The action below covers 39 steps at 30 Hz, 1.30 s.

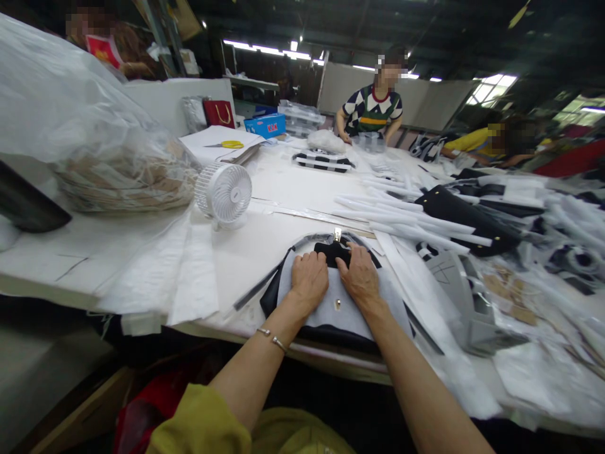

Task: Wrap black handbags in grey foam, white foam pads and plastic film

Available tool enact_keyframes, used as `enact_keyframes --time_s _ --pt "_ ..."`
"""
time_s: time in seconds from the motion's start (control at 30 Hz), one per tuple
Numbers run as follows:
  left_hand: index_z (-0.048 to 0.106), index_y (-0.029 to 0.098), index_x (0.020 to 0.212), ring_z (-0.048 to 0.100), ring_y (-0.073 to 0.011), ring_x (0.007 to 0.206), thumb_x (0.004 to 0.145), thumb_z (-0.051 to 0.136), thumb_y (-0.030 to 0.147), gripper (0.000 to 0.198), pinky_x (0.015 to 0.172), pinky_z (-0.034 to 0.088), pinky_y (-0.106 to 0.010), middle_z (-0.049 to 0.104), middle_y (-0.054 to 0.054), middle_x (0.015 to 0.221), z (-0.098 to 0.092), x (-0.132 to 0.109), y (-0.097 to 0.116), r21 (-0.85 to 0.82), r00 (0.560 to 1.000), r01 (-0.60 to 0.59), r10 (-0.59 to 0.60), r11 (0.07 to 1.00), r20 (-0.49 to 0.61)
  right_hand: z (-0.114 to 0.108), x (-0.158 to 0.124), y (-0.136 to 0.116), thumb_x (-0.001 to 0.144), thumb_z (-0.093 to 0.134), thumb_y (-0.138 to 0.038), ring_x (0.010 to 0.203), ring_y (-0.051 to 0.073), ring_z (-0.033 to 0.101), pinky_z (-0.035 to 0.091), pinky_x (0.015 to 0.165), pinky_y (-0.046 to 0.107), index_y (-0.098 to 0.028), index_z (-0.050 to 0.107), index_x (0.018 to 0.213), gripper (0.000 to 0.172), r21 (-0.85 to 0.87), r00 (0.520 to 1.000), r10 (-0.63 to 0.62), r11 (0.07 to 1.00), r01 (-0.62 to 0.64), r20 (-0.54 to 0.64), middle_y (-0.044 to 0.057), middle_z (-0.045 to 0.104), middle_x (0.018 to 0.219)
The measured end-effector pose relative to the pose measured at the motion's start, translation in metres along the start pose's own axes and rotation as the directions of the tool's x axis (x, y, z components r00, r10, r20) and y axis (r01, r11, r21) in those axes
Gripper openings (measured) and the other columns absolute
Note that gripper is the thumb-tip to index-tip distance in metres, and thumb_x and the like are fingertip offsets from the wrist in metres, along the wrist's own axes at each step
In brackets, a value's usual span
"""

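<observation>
On the white table in front of me lies a grey and black handbag (350, 315). Across its upper part sits a black strap tab (333, 250) with a shiny metal clasp piece (337, 235) at its far end. My left hand (309, 280) is closed, its curled fingers at the tab's left side. My right hand (362, 274) is closed on the tab's right side, thumb towards the middle. Between my wrists, a small metal fitting (338, 304) shows on the grey panel. The fingertips are partly hidden.
A white fan (229, 192) stands left, beside a plastic bag of strings and tags (127, 176). Yellow scissors (231, 144) lie behind. At right are white foam strips (406, 214), a black bag piece (472, 217) and a grey dispenser (463, 296). A co-worker (373, 107) stands opposite.
</observation>
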State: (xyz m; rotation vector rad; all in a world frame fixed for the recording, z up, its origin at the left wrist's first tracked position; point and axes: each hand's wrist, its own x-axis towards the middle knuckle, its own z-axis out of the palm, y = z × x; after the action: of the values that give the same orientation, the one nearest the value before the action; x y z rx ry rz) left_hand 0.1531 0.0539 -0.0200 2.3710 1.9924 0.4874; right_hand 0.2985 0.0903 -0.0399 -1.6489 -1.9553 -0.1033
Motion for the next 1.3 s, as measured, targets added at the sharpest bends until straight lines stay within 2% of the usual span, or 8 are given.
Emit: enact_keyframes --time_s 0.13,0.23,0.33,0.5,0.73,0.93,1.1,1.3 --pt "0.062 0.012 0.098 0.06 -0.0263 0.097 0.097 0.04 0.016 0.023 0.086 0.04 -0.04 0.068 -0.014 0.096 0.0 0.001 -0.001 -0.015 1.0 -0.014 0.015 1.0 0.016 0.006 0.003 0.009 0.087 0.057 -0.031 0.133 0.031 0.045 0.036 0.109 0.051 -0.015 0.037 0.148 0.067 0.13 0.995 -0.096 0.987 0.098 -0.027 0.018 0.051 0.143" --pt "0.064 0.012 0.096 0.06 -0.0269 0.098 0.097 0.041 0.017 0.024 0.086 0.04 -0.041 0.069 -0.014 0.096 0.001 0.002 -0.002 -0.025 1.0 -0.019 0.019 1.0 0.009 0.008 0.007 0.013 0.086 0.057 -0.037 0.128 0.03 0.051 0.036 0.108 0.052 -0.016 0.037 0.149 0.069 0.258 0.995 -0.078 0.964 0.061 0.056 0.016 0.059 0.135" --pt "0.064 0.012 0.095 0.06 -0.028 0.098 0.097 0.041 0.018 0.024 0.087 0.041 -0.042 0.068 -0.015 0.096 0.002 0.001 -0.003 -0.031 1.0 -0.016 0.016 0.999 0.001 0.005 0.01 0.013 0.083 0.06 -0.044 0.113 0.03 0.059 0.042 0.102 0.05 -0.016 0.045 0.143 0.068 0.367 0.999 -0.006 0.93 -0.008 0.036 0.012 0.068 0.116" --pt "0.061 0.012 0.102 0.057 -0.0282 0.102 0.097 0.046 0.02 0.018 0.088 0.041 -0.041 0.064 -0.014 0.101 -0.001 0.0 -0.002 -0.041 0.999 0.028 -0.028 0.999 -0.023 -0.003 0.009 0.01 0.081 0.063 -0.049 0.091 0.025 0.062 0.047 0.092 0.043 -0.018 0.069 0.109 0.042 0.479 0.998 0.025 0.878 0.007 -0.06 0.008 0.07 0.094" --pt "0.055 0.015 0.105 0.052 -0.0278 0.105 0.095 0.045 0.013 0.014 0.088 0.043 -0.039 0.058 -0.012 0.108 -0.008 -0.003 -0.002 -0.091 0.993 0.066 -0.075 0.994 -0.096 -0.013 0.007 0.006 0.08 0.066 -0.044 0.082 0.021 0.062 0.048 0.084 0.037 -0.02 0.071 0.085 0.024 0.603 0.998 0.012 0.797 0.027 -0.061 0.003 0.067 0.08" --pt "0.054 0.014 0.097 0.052 -0.0281 0.105 0.087 0.052 0.009 0.011 0.093 0.042 -0.042 0.058 -0.013 0.104 -0.002 -0.001 -0.008 -0.193 0.984 0.105 -0.13 0.976 -0.123 -0.033 0.008 0.004 0.08 0.067 -0.032 0.091 0.024 0.065 0.049 0.092 0.041 -0.021 0.069 0.085 0.012 0.571 0.983 -0.179 0.81 0.132 0.027 0.005 0.071 0.09" --pt "0.051 0.014 0.096 0.053 -0.0265 0.102 0.077 0.043 -0.005 0.029 0.094 0.043 -0.042 0.056 -0.013 0.102 0.002 0.001 -0.011 -0.311 0.972 0.128 -0.181 0.942 -0.149 -0.066 -0.012 0.002 0.085 0.066 -0.022 0.105 0.024 0.066 0.05 0.099 0.044 -0.022 0.07 0.096 0.012 0.51 0.886 -0.454 0.787 0.347 0.096 0.008 0.072 0.11" --pt "0.049 0.018 0.088 0.053 -0.0243 0.094 0.077 0.035 -0.007 0.031 0.09 0.046 -0.041 0.055 -0.009 0.094 0.006 -0.001 -0.014 -0.433 0.966 0.067 -0.168 0.899 -0.199 -0.088 -0.045 -0.002 0.091 0.061 -0.016 0.11 0.022 0.068 0.054 0.101 0.038 -0.024 0.071 0.115 0.027 0.422 0.866 -0.48 0.82 0.386 0.141 0.007 0.072 0.117"
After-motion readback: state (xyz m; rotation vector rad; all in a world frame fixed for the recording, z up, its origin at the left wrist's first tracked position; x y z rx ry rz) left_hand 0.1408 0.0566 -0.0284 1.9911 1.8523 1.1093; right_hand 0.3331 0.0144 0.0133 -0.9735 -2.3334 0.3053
